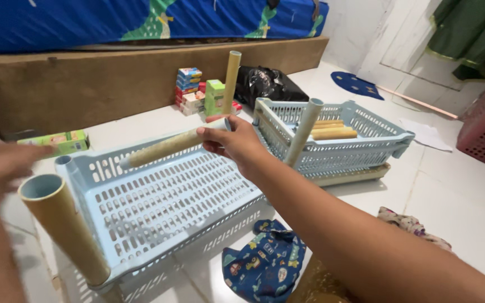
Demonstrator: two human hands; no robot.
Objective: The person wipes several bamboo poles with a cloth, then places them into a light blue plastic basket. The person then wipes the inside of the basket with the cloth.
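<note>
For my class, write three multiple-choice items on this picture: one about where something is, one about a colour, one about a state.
1. Where do the loose tan tubes lie?
A. inside the far basket
B. on the bed
C. on the blue cloth

2. What colour is the near basket?
A. red
B. pale blue
C. black

3. What is the right hand doing?
A. resting flat on the floor
B. gripping a tan tube
C. holding a box

Answers:
1 A: the tubes lie together within the walls of the far basket.
2 B: its slotted plastic is pale blue.
3 B: its fingers close round the held tube, above the near basket, while the left hand is blurred and holds nothing that shows.
</note>
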